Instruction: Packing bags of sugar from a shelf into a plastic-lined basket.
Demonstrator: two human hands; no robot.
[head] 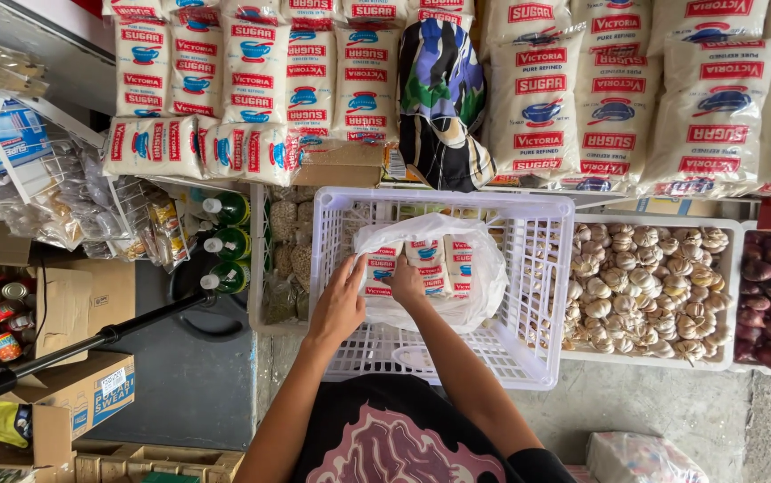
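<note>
Head view: both hands [372, 291] on plastic bag [479, 268]

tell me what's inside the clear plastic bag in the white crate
Inside the clear plastic bag in the white crate: small white packets, three showing. Both hands and the bag's folds cover anything behind them.

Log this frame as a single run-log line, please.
left hand: on clear plastic bag of small white packets | right hand: inside bag opening | bag: in white plastic lattice crate | beside: tray of garlic bulbs
</note>
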